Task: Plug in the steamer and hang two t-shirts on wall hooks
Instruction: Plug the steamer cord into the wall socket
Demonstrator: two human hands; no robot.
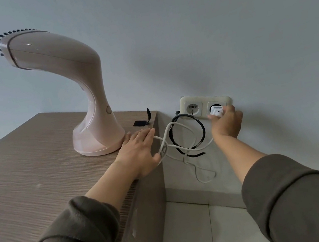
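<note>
The white plug is held in the right hand, which is closed around it. The plug is right at the right-hand hole of the double wall socket. The plug's front is pointed straight into the wall, so its long way is lined up with the hole. It cannot be told whether the pins are all the way in, because the fingers are in front of them. The left-hand hole of the socket is bare.

The right hand is much nearer to the socket than the left hand. So the push into the wall is best done by the right hand, straight ahead and away from the body.

The white cord is run from the plug back to the left, in loose loops, to the left hand. The left hand is laid flat at the edge of the table, with its fingers mostly straight and the cord caught under them. A black cable is hung in a ring by the socket, and the white cord is crossed over it.

The pink steamer is stood upright on the table, just beside the left hand's fingertips. No t-shirts and no wall hooks are seen here.
</note>
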